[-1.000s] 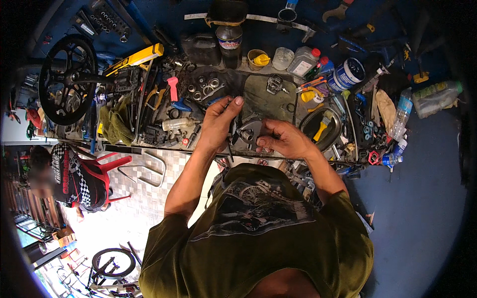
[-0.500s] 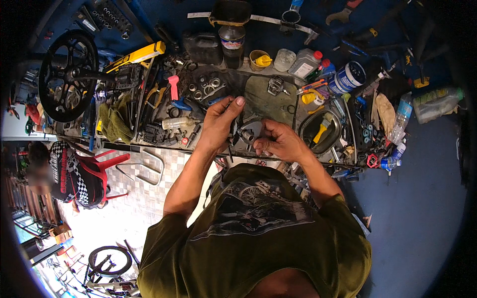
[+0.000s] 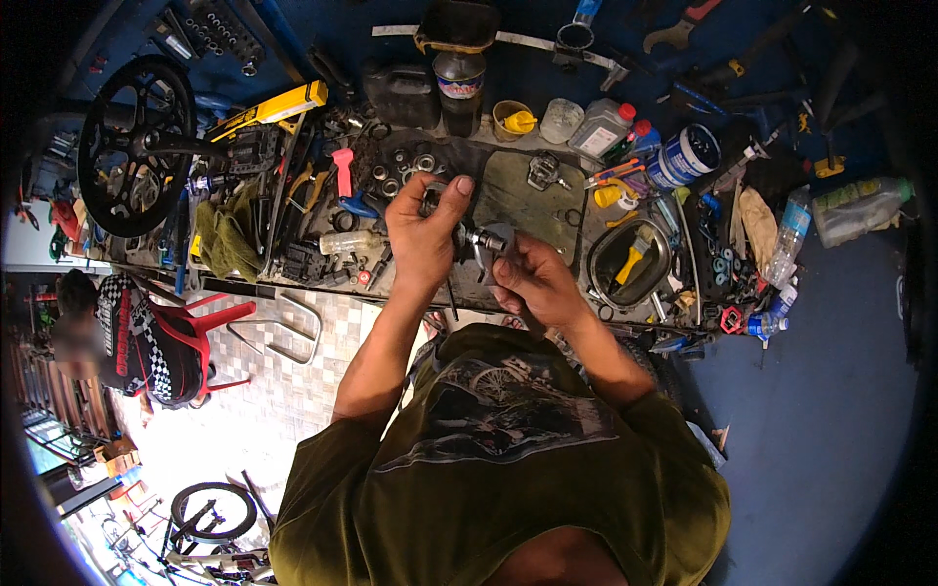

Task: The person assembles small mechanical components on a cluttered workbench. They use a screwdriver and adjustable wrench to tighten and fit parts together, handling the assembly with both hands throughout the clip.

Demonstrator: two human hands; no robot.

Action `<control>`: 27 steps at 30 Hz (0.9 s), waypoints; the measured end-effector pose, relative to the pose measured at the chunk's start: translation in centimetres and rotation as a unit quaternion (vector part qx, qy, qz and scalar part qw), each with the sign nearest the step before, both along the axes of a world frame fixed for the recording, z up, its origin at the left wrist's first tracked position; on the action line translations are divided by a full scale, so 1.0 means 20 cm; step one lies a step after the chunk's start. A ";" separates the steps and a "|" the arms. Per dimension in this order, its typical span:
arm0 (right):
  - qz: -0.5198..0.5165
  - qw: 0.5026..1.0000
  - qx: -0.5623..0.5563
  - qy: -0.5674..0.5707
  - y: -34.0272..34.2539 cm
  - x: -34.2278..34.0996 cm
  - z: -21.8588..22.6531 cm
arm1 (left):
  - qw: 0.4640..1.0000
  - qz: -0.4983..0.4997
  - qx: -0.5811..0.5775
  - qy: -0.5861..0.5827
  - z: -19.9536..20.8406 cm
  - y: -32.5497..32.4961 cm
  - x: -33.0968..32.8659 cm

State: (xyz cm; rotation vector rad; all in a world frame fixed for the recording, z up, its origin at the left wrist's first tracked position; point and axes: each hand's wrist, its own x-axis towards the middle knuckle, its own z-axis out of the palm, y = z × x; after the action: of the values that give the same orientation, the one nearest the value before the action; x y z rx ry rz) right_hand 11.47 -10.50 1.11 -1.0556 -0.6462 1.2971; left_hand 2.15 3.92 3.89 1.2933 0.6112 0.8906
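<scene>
My left hand [image 3: 422, 230] is closed round a dark metal bicycle part, mostly hidden by the fingers. Its shiny cylindrical end [image 3: 479, 237] sticks out to the right. In my right hand [image 3: 542, 283] is a grey open-ended wrench [image 3: 496, 241], its flat head up against that shiny end and its handle pointing down toward my shirt. Whether the jaws sit fully round the part I cannot tell. Beyond my hands a metal pedal [image 3: 545, 173] lies on a worn dark mat [image 3: 523, 210].
Bearing rings and cups [image 3: 391, 176] lie left of the mat, near a pink-handled tool [image 3: 342, 171]. To the right stands an oval tray [image 3: 598, 264] with a yellow brush [image 3: 637, 252]. Bottles and a blue-white tub [image 3: 684, 156] line the back. A crank with chainring [image 3: 137, 146] is far left.
The wrench has come up and turned, so its head now shows at the shiny end. My left hand has tilted, and the hands have drawn slightly closer together.
</scene>
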 end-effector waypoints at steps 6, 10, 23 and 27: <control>-0.008 0.991 0.061 0.122 0.04 -0.07 -0.07 | 0.984 0.096 0.148 -0.015 0.04 0.02 0.03; -0.012 0.971 0.072 0.227 0.06 -0.11 -0.05 | 0.964 0.139 0.224 0.016 0.10 0.02 0.03; -0.019 0.926 0.097 0.364 0.07 -0.26 -0.10 | 0.932 0.167 0.320 0.031 0.12 0.04 0.04; -0.017 0.916 0.113 0.385 0.09 -0.29 -0.13 | 0.929 0.149 0.334 0.047 0.06 0.07 0.04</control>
State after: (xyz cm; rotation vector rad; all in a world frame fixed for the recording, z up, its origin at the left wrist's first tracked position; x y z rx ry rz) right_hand 5.69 -8.79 -1.47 -0.3025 -0.1605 1.4300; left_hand 2.91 5.40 5.06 1.8941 0.6108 1.3682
